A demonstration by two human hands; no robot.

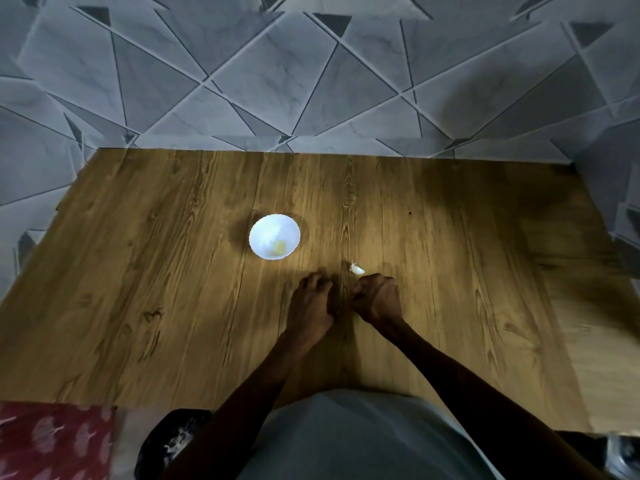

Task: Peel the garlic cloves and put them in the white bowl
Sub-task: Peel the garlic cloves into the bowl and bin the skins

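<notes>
Your left hand (311, 301) rests slack-fingered on the surface (173, 306); right hand (376, 301) grip is curled, contents indeterminable. One garlic clove (357, 269) lies just beyond it.

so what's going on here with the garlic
A person is working on garlic at a wooden table. The left hand and right hand sit curled close together; whether either holds anything is unclear. One white clove lies on the table just beyond the right hand. The white bowl holds one yellowish piece.

Upright white bowl (274, 233) holds yellowish clove (280, 249); white clove (357, 269) apart, rightward.
</notes>
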